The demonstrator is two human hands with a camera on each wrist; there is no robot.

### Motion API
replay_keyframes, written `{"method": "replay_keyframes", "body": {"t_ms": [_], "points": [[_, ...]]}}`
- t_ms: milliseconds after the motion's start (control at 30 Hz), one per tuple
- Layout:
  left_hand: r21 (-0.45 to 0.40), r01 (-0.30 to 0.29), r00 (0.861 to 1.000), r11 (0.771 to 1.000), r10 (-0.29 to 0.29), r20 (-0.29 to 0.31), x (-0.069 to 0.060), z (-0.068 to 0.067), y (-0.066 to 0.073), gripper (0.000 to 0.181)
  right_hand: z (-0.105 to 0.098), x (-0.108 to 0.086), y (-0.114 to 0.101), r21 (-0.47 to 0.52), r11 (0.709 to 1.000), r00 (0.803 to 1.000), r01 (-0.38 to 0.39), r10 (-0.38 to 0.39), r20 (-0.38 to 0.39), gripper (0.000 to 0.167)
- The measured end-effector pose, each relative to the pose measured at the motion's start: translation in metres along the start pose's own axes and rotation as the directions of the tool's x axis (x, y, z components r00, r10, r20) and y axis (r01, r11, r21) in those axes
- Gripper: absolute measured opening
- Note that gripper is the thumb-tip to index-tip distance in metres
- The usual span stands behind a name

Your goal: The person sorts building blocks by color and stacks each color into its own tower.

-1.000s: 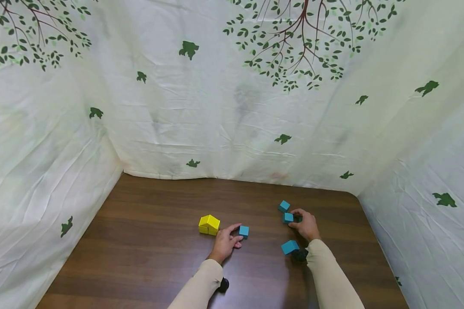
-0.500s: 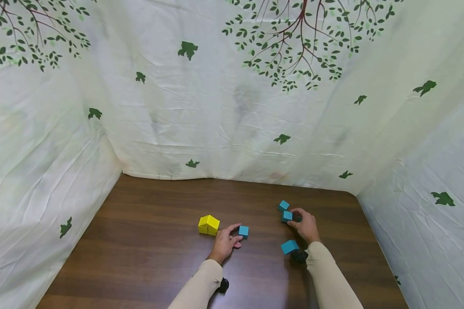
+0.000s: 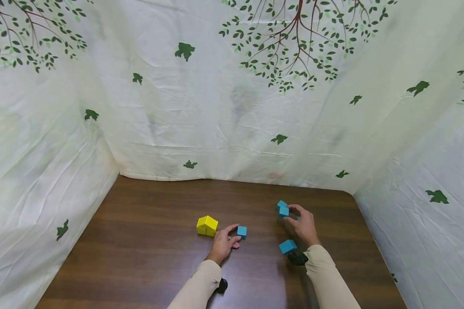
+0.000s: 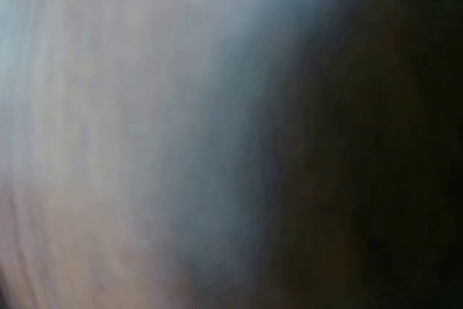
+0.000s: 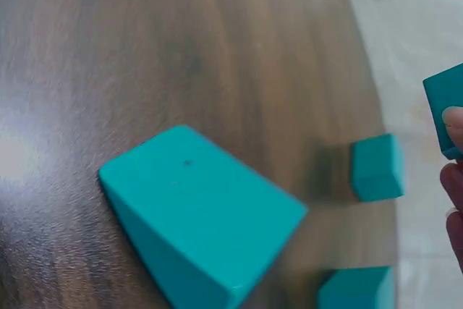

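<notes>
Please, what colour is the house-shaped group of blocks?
The house-shaped group of blocks is yellow; the head view shows it best.

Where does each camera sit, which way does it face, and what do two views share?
Head: on the head, facing forward and down at a wooden table, yellow blocks, blue blocks and leaf-printed cloth; sleeves, left hand and right hand show.
Left wrist: on that wrist; too blurred to tell what shows.
Right wrist: on that wrist, facing blue blocks; fingers show at the right edge.
Shared by head and right wrist: wooden table, blue blocks, right hand.
</notes>
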State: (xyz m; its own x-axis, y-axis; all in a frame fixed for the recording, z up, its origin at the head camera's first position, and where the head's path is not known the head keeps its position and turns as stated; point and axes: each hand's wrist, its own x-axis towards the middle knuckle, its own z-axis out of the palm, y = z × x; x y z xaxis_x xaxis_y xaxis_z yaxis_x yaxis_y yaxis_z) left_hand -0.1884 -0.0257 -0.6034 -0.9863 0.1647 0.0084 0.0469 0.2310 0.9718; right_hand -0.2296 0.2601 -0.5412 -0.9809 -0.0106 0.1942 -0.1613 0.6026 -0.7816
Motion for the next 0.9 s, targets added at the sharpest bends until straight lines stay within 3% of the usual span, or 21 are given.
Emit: {"method": "replay_keyframes", "body": {"t_ms": [400,900], "points": [[-0.008,-0.018,1.000,1.000,0.019,0.003,0.000,-0.001,0.000,0.042,-0.004,-0.007,-0.034,0.032,0.999,1.000,0.012,-0.012,-0.014,0.039],[-0.017,-0.009,1.000,1.000,0.009,0.002,-0.001,-0.001,0.001,0.042,0.045,-0.033,-0.039,0.114,0.993,0.999,0.025,-0.021,-0.038,0.038]]}}
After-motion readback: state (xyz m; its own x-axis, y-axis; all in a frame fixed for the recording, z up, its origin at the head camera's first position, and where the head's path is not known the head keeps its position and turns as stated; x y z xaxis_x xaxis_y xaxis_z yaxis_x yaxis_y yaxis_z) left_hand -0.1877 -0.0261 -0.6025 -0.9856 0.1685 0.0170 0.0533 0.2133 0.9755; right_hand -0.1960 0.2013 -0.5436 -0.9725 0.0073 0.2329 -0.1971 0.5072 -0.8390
